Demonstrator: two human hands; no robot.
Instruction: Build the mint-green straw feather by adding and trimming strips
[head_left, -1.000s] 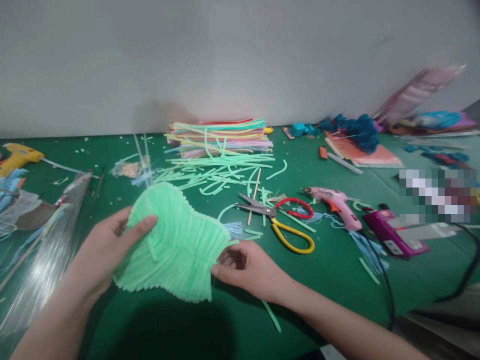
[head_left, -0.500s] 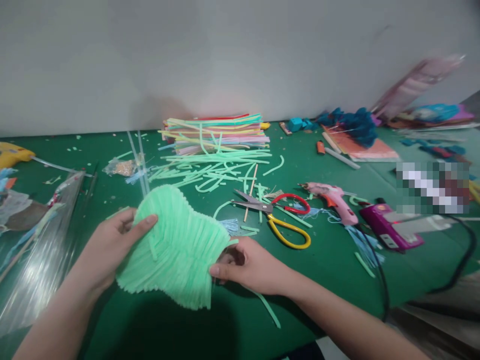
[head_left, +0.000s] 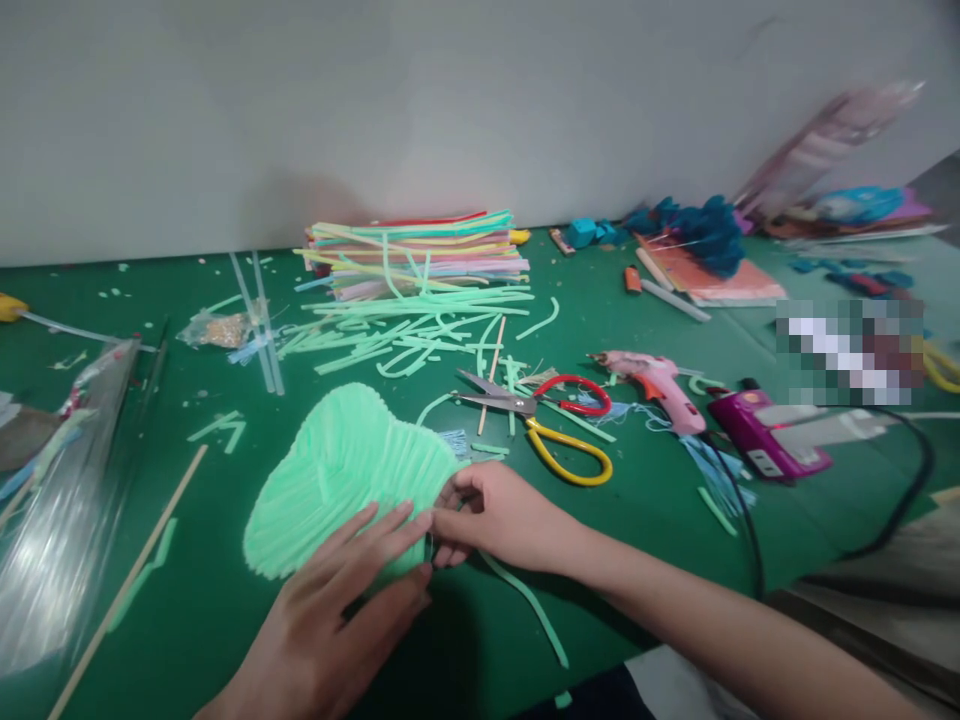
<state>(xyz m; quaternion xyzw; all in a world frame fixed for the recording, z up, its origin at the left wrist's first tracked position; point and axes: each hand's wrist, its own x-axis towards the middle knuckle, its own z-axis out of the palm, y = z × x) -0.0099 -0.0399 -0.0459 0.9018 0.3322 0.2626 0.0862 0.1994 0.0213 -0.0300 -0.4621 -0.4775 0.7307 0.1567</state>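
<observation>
A mint-green leaf-like piece made of pipe cleaners [head_left: 330, 450] is held tilted over the table, its rows packed side by side. My right hand [head_left: 495, 520] pinches its right edge, fingertips curled and partly hidden. Across the lower right part lies my left hand [head_left: 345, 590], fingers on top and thumb by the bottom edge, close to the right fingertips. A loose green pipe cleaner [head_left: 529, 595] trails below my right wrist. Just beyond that hand, scissors [head_left: 525, 402] with one red and one yellow handle lie with blades apart.
A bundle of coloured pipe cleaners [head_left: 420, 250] rests by the wall, with loose green ones [head_left: 412, 325] before it. To the right are a pink glue gun [head_left: 660, 385], a purple power strip [head_left: 765, 435] and a black cable [head_left: 919, 500]. Clear plastic sleeves [head_left: 67, 530] and a wooden stick [head_left: 131, 580] lie left.
My left hand has let go of the piece's upper left side and moved right and down to its lower right part. My right hand stays at the right edge.
</observation>
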